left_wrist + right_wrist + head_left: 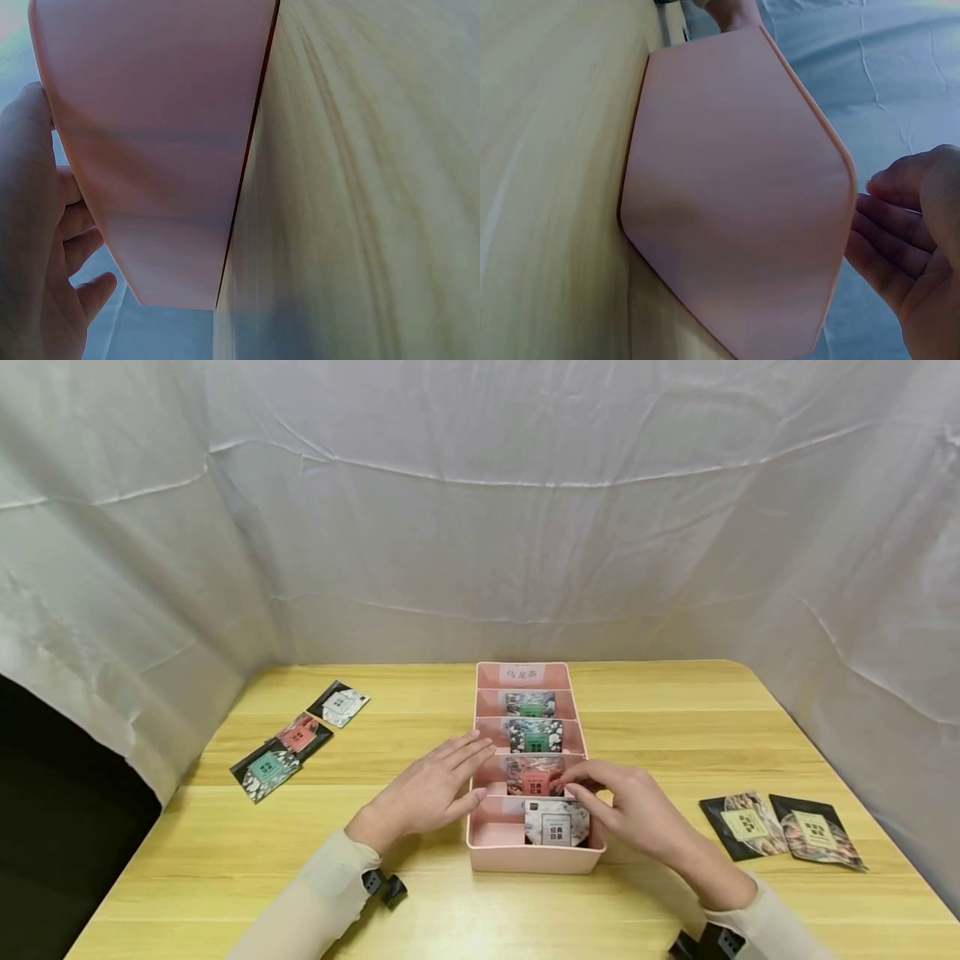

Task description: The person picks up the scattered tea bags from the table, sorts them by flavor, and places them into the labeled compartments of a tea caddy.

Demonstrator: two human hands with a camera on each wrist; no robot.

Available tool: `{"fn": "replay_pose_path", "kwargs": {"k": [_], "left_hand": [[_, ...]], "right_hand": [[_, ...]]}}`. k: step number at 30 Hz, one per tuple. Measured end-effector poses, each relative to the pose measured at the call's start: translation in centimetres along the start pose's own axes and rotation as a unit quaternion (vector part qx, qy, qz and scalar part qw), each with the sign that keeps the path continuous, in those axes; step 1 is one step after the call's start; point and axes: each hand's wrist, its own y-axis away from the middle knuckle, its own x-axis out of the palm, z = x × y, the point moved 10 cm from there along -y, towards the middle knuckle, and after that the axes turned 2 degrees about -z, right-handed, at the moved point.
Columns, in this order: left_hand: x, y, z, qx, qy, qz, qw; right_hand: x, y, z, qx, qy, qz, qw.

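Note:
A long pink box [537, 860] with a row of compartments stands on the table. My left hand [427, 785] rests along its left rim with the fingers extended; in the left wrist view those fingers [79, 247] lie against the rim. With thumb and fingertips, my right hand [637, 806] pinches the right edge of a red tea bag packet [536, 778] in the second compartment from the front. A white tea bag packet [557, 824] stands in the front compartment. Green-labelled packets [536, 737] stand in two compartments farther back. The rearmost compartment shows a paper label [522, 673].
At the left lie a white-labelled packet [339, 703], a red-labelled packet [302, 735] and a green-labelled packet [266, 768]. Two yellow-labelled packets [744, 825] lie at the right. Pale curtains [480, 543] hang behind the wooden table [300, 868].

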Motion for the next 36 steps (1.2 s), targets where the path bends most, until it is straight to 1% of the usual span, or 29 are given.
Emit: {"fn": "replay_pose_path", "kwargs": {"k": [4,10,19,29,36], "left_hand": [[-0.1,0.1,0.0,0.002,0.003,-0.001,1.0000],[-0.1,0.2,0.0,0.001,0.003,0.002,1.0000],[-0.2,0.1,0.0,0.002,0.004,0.001,1.0000],[0.0,0.1,0.0,-0.004,0.007,0.006,0.9999],[-0.1,0.0,0.1,-0.002,0.007,0.007,0.9999]], "right_hand": [[-0.8,0.3,-0.3,-0.004,0.022,-0.016,0.9996],[-1.6,0.8,-1.1,0.000,0.031,-0.023,0.9993],[-3.0,1.6,-2.4,0.020,0.060,-0.032,0.9975],[-4.4,3.3,-4.3,0.047,0.100,-0.040,0.9931],[-5.7,4.5,-5.4,0.050,0.115,-0.045,0.9911]]}}
